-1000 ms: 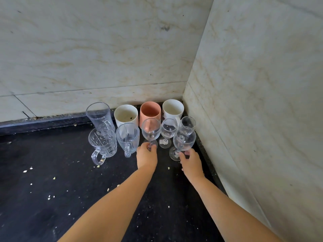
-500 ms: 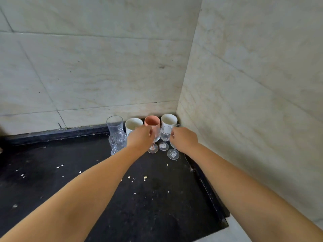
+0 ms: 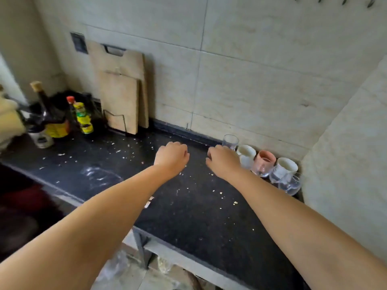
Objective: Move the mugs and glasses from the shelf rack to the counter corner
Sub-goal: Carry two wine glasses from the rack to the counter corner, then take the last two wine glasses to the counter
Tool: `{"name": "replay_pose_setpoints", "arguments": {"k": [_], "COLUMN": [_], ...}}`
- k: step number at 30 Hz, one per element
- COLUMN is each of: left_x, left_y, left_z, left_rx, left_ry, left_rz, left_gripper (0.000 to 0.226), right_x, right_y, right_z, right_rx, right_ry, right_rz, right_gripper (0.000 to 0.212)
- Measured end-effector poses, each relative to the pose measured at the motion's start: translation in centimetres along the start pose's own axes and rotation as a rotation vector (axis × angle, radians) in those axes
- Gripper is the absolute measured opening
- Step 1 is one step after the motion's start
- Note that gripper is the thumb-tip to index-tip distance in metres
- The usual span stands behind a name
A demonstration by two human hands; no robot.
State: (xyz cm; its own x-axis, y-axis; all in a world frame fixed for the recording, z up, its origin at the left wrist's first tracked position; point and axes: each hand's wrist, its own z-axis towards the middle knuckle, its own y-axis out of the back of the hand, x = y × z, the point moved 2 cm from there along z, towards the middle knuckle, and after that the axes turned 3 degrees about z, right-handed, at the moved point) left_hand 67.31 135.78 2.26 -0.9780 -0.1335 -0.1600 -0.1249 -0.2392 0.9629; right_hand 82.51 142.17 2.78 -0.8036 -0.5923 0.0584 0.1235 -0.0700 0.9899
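Head view looked down on a black worktop (image 3: 188, 216) speckled with pale crumbs. At its far left end stood a cluster of bottles: a dark one with a cork stopper (image 3: 43, 101) and a yellow-labelled one with a red cap (image 3: 82, 116). Just to the right, two wooden cutting boards (image 3: 123, 91) leaned upright against the tiled back wall, the smaller in front of the larger. Near the middle of the worktop, the left hand (image 3: 171, 159) hovered palm down with its fingers loosely curled under, holding nothing. Beside it, a little apart, the right hand (image 3: 223, 161) hung the same way, fingers curled and empty, partly covering the glassware behind it. In the far right corner of the worktop the mugs and glasses sat packed together: a tall clear glass (image 3: 230, 141) against the back edge, then a white mug (image 3: 246, 151), a pink mug (image 3: 266, 157) and another white mug (image 3: 287, 164) in a row along the back, with stemmed glasses (image 3: 290, 184) in front of them, blurred and hard to count.
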Motion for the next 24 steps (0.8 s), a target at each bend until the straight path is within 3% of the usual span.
{"name": "replay_pose_setpoints", "arguments": {"k": [7,13,19,24], "left_x": [11.0,19.8,27.1,32.8], "left_y": [4.8,11.2,16.8,21.0], "left_z": [-14.7,-29.6,-46.5,-62.3], "left_rx": [-0.001,-0.141,-0.233,-0.201], "left_ry": [0.343,0.649,0.916,1.086], "left_rz": [0.071,0.117,0.181,0.250], "left_gripper": [0.030,0.028,0.028,0.028], "right_x": [17.2,33.9,51.5,66.8], "right_y": [-1.6,-0.8,0.7,0.2], "right_z": [-1.9,-6.3,-14.8,-24.5], "right_rx": [0.062,0.059,0.023,0.054], "right_ry": [0.342,0.694,0.972,1.118], "right_rz": [0.044,0.070,0.125,0.198], "right_gripper": [0.027,0.027,0.028,0.027]}}
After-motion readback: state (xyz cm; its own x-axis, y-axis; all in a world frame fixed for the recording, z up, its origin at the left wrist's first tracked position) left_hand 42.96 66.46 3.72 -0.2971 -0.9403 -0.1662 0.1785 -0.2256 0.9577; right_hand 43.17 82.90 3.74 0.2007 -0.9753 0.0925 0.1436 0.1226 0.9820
